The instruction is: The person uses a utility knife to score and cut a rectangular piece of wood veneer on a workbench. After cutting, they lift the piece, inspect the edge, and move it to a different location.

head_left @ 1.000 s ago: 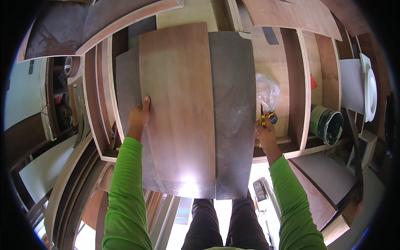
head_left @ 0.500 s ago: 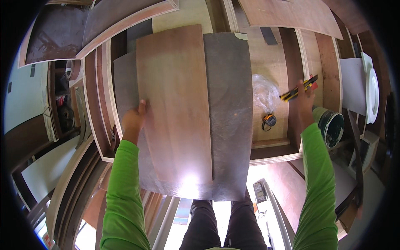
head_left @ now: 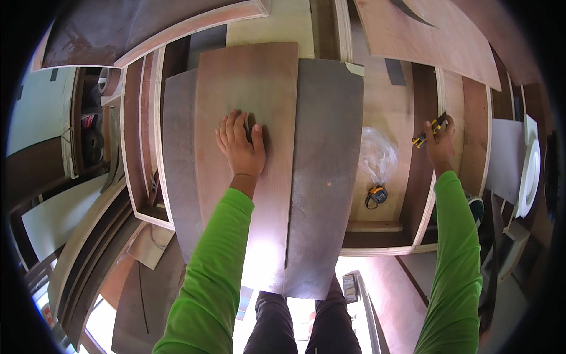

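My left hand [head_left: 242, 144] lies with fingers spread on a brown wood-grain panel [head_left: 247, 206]. That panel rests on a wider dark grey sheet [head_left: 327, 171], which shows along both of its long sides. Off to the right, my right hand [head_left: 441, 143] is closed round a yellow and black utility knife [head_left: 429, 133], held above the edge of a wooden frame. I cannot tell whether its blade is out. Between the sheet and that hand, a yellow and black tape measure [head_left: 377, 194] and a crumpled clear plastic bag [head_left: 378, 154] lie inside the frame.
The sheets lie across an open wooden frame [head_left: 425, 218] with raised edges. A brown board [head_left: 427, 35] slants over its far right. White round-edged panels [head_left: 529, 168] stand at the right, and curved wooden pieces [head_left: 88, 248] at the left. A roll of edging [head_left: 109, 81] sits far left.
My left hand has moved from the panel's left edge onto its face, fingers spreading. The right hand, still gripping the knife, has shifted slightly. The view has shifted a little.
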A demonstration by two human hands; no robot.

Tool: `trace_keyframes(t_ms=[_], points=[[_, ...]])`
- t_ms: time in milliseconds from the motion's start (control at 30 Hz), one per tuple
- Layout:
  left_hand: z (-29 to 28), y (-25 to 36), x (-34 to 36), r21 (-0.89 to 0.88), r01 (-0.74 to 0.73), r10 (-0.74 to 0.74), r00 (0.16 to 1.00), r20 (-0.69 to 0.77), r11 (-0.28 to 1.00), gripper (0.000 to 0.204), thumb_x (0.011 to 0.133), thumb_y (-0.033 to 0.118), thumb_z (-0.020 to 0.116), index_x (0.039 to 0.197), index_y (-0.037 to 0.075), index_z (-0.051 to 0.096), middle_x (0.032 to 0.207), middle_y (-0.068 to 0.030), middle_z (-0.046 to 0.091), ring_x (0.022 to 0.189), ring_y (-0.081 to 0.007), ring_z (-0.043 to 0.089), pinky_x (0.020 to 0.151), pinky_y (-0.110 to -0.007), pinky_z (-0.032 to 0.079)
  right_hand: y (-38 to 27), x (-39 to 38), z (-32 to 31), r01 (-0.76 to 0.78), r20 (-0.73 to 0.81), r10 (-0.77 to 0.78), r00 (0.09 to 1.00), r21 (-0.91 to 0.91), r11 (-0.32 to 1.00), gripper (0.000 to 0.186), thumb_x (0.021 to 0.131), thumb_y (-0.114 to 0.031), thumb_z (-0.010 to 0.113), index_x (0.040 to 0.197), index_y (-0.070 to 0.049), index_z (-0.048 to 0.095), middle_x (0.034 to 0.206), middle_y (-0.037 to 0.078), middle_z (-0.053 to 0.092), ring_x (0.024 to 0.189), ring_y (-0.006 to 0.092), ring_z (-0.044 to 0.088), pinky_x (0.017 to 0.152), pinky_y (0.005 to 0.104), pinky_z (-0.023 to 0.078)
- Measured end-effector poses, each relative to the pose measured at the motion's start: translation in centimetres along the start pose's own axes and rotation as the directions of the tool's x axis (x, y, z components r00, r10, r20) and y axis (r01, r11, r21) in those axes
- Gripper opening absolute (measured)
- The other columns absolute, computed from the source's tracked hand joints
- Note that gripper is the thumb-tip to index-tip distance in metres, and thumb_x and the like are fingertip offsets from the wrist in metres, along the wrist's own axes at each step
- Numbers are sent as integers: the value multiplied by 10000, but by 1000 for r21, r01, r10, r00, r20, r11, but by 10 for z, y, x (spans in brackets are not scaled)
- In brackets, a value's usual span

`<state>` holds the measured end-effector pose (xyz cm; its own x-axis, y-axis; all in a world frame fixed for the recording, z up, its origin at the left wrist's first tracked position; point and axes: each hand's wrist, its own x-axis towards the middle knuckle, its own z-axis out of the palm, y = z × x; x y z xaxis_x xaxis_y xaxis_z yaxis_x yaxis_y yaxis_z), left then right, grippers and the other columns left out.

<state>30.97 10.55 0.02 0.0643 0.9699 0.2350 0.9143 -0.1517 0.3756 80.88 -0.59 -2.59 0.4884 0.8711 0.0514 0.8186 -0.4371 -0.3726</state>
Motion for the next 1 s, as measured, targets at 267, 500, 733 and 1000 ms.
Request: trace_keyframes(t_ms=[267,500,733,1000], points=[[1,3,1,39,38,-41,996,85,999,439,961,347,509,1303,74,543,1447,-126,469,1413,-333,321,1186,-531,116,11,12,8,-33,29,27,999,224,974,553,936,-350,637,1362,-32,488,1400,198,462,1206,372,513,1018,411,408],[-2,5,3,18,86,-87,988,124,996,469,944,358,529,1315,70,536,1457,-138,461,1409,-347,326,1176,-548,125,2,18,-1,-168,191,138,972,152,974,617,951,-383,603,1423,-24,431,1550,138,325,1119,352,600,951,415,462],[-4,6,8,36,65,-70,988,141,997,471,934,325,552,1302,32,530,1455,-184,452,1386,-389,342,1167,-546,145,-3,21,-1,-134,203,134,970,-14,991,458,972,-421,547,1074,1,693,1649,103,72,1228,351,541,976,435,461],[-5,8,8,26,52,-54,992,113,998,467,925,321,581,1286,28,539,1420,-187,475,1338,-388,386,1137,-551,191,-6,19,-3,-127,208,136,969,-58,990,452,973,-434,540,1105,-25,679,1646,110,90,1297,369,480,998,435,451]])
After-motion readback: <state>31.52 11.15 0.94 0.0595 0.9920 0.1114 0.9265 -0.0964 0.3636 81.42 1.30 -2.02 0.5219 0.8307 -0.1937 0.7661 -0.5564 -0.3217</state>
